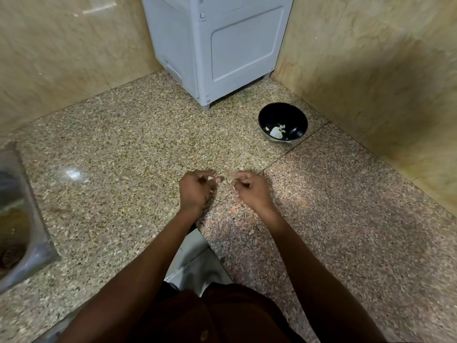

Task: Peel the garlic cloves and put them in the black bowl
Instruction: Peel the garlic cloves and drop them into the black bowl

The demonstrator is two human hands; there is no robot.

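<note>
At the bottom of the frame a dark brown garment fills the centre, and two bare forearms run up from it toward the middle of the picture. There the left hand and the right hand hover close together over the speckled stone counter, knuckles up and fingers curled inward. A small pale garlic clove shows at the left hand's fingertips, pinched between thumb and forefinger on the side facing the other hand; it is too small and blurred to tell which way its long axis runs or where its tip points. The right hand's thumb and forefinger pinch a thin pale strip that looks like garlic skin, which runs roughly level across the frame toward the left hand; I cannot tell whether it is attached to the clove. At the left edge, a steel sink is cut off by the frame, its contents unclear. Farther up and to the right of the hands, well apart from them, the black bowl stands upright on the counter near the right-hand wall, with a few white pieces of garlic lying low in its near side. Beyond it, in the upper centre, a grey appliance stands in the corner between beige stone walls.
</note>
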